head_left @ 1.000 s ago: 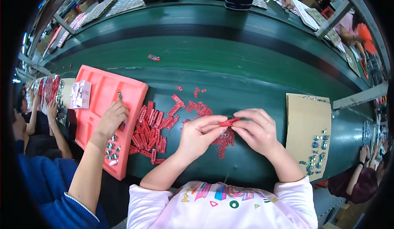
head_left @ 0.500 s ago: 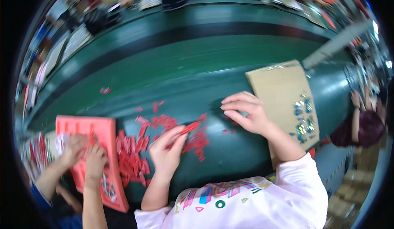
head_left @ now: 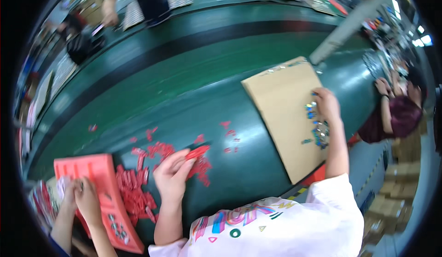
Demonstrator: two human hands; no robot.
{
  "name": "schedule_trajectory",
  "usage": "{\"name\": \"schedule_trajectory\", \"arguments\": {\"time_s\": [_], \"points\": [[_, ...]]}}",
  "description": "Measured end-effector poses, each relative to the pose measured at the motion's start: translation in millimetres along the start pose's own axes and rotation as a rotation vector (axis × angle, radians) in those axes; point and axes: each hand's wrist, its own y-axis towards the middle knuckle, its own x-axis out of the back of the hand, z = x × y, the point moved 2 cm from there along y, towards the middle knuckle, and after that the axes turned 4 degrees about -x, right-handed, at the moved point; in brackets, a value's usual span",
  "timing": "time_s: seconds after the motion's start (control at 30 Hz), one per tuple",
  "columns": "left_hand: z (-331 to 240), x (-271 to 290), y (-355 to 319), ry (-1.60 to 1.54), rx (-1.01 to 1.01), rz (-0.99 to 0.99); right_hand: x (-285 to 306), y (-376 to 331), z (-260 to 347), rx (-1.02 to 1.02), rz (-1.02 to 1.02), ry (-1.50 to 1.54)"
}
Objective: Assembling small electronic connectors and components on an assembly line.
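Red strip (head_left: 197, 152) is pinched between the thumb and fingers of the left hand (head_left: 171, 173) above the green worktop (head_left: 248, 165), its long axis slanted up to the right. Small red pieces (head_left: 200, 170) are scattered near it. Farther right, shiny parts (head_left: 321, 135) are spread on cardboard (head_left: 276, 114), with the right hand (head_left: 327, 104) at their upper end; whether 1 is gripped cannot be told. From that hand, the strip is held well apart, to the lower left.
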Motion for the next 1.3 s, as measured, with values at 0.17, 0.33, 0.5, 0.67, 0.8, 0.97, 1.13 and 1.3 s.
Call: {"name": "schedule_trajectory", "arguments": {"time_s": [0.17, 0.33, 0.5, 0.67, 0.8, 0.97, 1.13, 1.3], "points": [[-2, -2, -3, -0.205, 0.026, 0.011, 13, -1, 8, -0.026, -0.066, -0.073], [2, 0, -4, -0.178, -0.062, -0.015, 8, -29, 108, 0.314, -0.024, 0.55], [7, 0, -1, -0.158, -0.053, -0.016, 9, -96, 236, 0.768, 0.364, 0.814], [5, -1, 0, -0.142, -0.066, -0.011, -13, -116, 273, 0.879, 0.431, 0.9], [2, 0, 0, -0.094, -0.02, -0.003, -24, -116, 284, 1.017, 0.364, 0.901], [3, 1, 0, -0.087, 0.002, 0.039, -28, -118, 286, 1.043, 0.242, 0.788], [7, 0, 0, -0.139, 0.016, 0.062, -28, -118, 284, 1.051, 0.212, 0.818], [7, -4, 2, -0.188, -0.003, 0.069, -30, -117, 282, 1.088, 0.132, 0.76]]}}
